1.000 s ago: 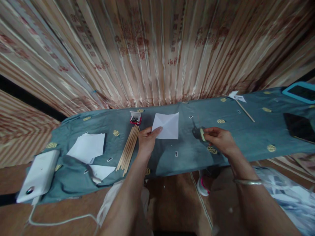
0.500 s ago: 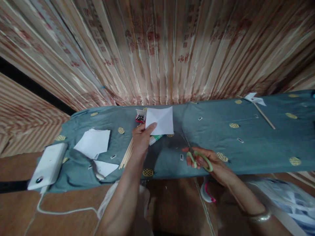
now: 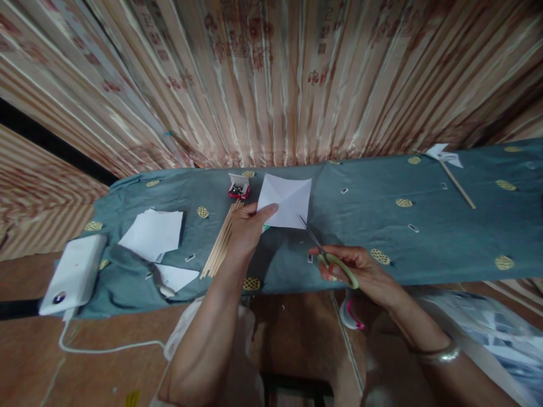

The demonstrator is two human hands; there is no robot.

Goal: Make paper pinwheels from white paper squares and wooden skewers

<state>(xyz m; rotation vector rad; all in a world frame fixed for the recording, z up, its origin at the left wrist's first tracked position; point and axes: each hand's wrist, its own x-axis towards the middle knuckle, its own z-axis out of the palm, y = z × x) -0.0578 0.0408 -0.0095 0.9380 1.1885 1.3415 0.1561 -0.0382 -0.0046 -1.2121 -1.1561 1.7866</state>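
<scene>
Patterned curtains [image 3: 271,85] hang beyond the cloth-covered counter [image 3: 360,237]. The left hand [image 3: 248,223] pinches the creased paper sheet [image 3: 289,195] by its near-left part; to the sheet's near right, the right hand [image 3: 360,268] grips green-handled scissors [image 3: 326,258], tips overlapping its near edge. Held on one side only, the sheet could buckle under the blades, skewing any cut; a careless nudge might spill the small box [image 3: 238,187] left of the sheet.

A silvery bangle [image 3: 447,355] (slim, shiny) around the bare right forearm [image 3: 413,323].
</scene>
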